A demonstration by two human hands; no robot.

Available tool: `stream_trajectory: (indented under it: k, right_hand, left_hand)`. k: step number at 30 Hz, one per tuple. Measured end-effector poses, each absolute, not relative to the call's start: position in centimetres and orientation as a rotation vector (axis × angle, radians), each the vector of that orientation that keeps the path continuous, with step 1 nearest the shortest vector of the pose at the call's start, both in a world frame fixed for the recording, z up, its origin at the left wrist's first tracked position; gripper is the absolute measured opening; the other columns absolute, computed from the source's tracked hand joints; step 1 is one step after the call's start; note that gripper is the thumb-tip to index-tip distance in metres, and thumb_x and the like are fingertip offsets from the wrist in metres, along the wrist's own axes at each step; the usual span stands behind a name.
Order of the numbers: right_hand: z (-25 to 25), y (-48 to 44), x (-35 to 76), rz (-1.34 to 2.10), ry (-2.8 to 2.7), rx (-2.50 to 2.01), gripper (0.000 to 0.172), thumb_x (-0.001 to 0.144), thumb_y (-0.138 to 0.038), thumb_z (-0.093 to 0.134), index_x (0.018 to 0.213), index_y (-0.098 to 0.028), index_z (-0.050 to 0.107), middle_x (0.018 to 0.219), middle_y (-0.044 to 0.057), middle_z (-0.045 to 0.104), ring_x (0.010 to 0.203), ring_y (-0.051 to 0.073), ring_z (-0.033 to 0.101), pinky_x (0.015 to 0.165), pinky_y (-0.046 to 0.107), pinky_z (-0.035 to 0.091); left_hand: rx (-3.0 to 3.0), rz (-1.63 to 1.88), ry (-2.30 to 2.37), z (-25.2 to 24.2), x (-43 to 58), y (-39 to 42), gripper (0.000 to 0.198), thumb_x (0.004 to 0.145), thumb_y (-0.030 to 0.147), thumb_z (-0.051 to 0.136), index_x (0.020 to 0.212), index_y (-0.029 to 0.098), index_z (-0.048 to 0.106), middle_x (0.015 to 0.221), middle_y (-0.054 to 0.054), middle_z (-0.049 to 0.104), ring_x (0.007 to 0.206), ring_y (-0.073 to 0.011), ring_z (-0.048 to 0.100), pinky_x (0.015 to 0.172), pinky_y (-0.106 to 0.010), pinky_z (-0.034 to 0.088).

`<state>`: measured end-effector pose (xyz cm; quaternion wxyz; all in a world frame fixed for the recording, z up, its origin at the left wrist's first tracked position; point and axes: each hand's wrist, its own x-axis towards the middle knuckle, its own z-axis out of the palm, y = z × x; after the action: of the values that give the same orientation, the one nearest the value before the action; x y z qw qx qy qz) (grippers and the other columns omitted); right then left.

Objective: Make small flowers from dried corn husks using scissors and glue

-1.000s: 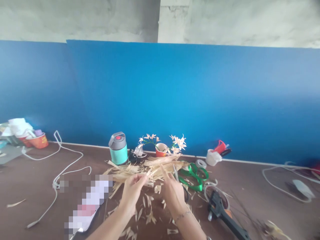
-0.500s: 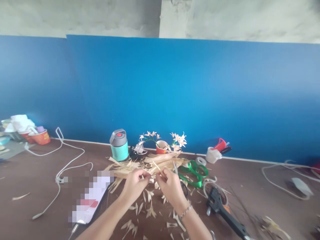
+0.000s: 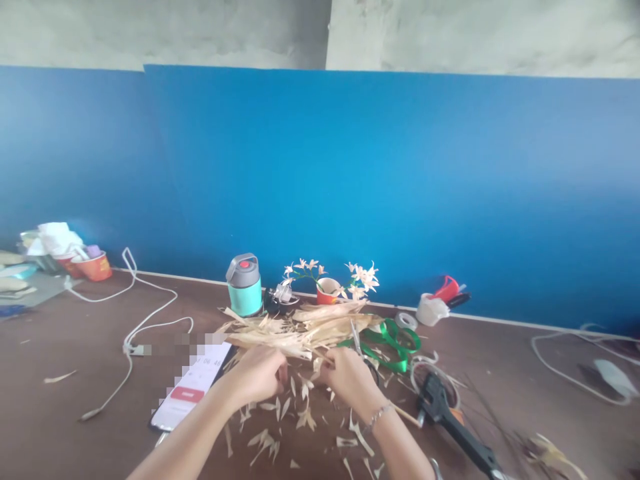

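My left hand (image 3: 257, 375) is closed just below a heap of dry straw-coloured husk strips (image 3: 300, 330) on the brown table (image 3: 90, 373). What its fingers hold is hidden. My right hand (image 3: 347, 377), with a bracelet at the wrist, is closed on a thin husk strip that runs from the heap under the palm and out toward the lower right. Cut husk bits (image 3: 300, 417) lie scattered between my forearms. Scissors (image 3: 356, 339) stick up just behind the right hand.
A phone (image 3: 190, 393) lies left of my left arm. Behind the heap stand a teal flask (image 3: 244, 285) and a red cup with pale flowers (image 3: 327, 287). Green ribbon (image 3: 395, 340), tape roll (image 3: 406, 321), black glue gun (image 3: 450, 420), white cords (image 3: 135, 327).
Both hands dropped from raised in front of the heap down to the table and closed. The view shifted a little to the left.
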<state>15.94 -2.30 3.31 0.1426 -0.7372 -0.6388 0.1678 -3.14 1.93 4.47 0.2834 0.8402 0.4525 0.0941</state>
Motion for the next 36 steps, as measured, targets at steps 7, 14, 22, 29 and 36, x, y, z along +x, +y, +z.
stream_trajectory:
  k: [7, 14, 22, 29, 36]
  right_hand:
    - [3.1, -2.2, 16.6, 0.374, -1.86, -2.186, 0.019, 0.074, -0.014, 0.049, 0.063, -0.017, 0.064, 0.063, 0.005, 0.065, 0.057, 0.014, 0.056, 0.049, 0.023, 0.023]
    - [2.9, -2.4, 16.7, 0.42, -1.934, -2.199, 0.021, 0.075, -0.012, 0.05, 0.061, -0.017, 0.065, 0.065, 0.006, 0.067, 0.067, 0.018, 0.062, 0.051, 0.024, 0.025]
    - [2.9, -2.2, 17.1, 0.35, -1.858, -2.215, 0.025, 0.08, -0.016, 0.044, 0.066, -0.017, 0.065, 0.068, 0.006, 0.065, 0.067, 0.017, 0.06, 0.051, 0.023, 0.025]
    - [3.2, -1.8, 19.0, 0.401, -1.725, -2.134, 0.027, 0.077, -0.015, 0.045, 0.051, -0.018, 0.052, 0.053, 0.0, 0.051, 0.052, 0.012, 0.044, 0.05, 0.023, 0.024]
    - [3.4, -1.4, 21.0, 0.58, -1.64, -1.949, 0.034, 0.076, -0.027, 0.047, 0.047, -0.019, 0.031, 0.048, -0.006, 0.021, 0.048, 0.009, 0.023, 0.046, 0.022, 0.019]
  left_hand:
    - [2.421, 0.152, 1.168, 3.9, -1.8, 0.7, 0.027, 0.059, 0.004, 0.054, 0.075, 0.019, 0.069, 0.085, -0.009, 0.066, 0.083, -0.0255, 0.059, 0.07, -0.03, 0.04]
    - [2.525, 0.202, 1.078, 2.3, -1.7, 1.1, 0.022, 0.068, 0.003, 0.049, 0.075, 0.017, 0.065, 0.086, -0.011, 0.062, 0.087, -0.0247, 0.056, 0.078, -0.034, 0.039]
    - [2.488, 0.195, 1.045, 2.1, -2.2, 1.2, 0.019, 0.07, 0.006, 0.049, 0.077, 0.016, 0.062, 0.094, -0.012, 0.061, 0.095, -0.0258, 0.054, 0.082, -0.033, 0.039]
    - [2.347, 0.181, 1.115, 1.1, -2.2, 1.4, 0.019, 0.071, 0.009, 0.049, 0.079, 0.02, 0.063, 0.085, -0.008, 0.063, 0.086, -0.0238, 0.057, 0.077, -0.031, 0.04]
    - [2.169, 0.228, 1.184, 3.2, -2.3, 1.3, 0.016, 0.07, 0.015, 0.052, 0.077, 0.023, 0.063, 0.089, -0.007, 0.063, 0.084, -0.0237, 0.057, 0.074, -0.03, 0.04]
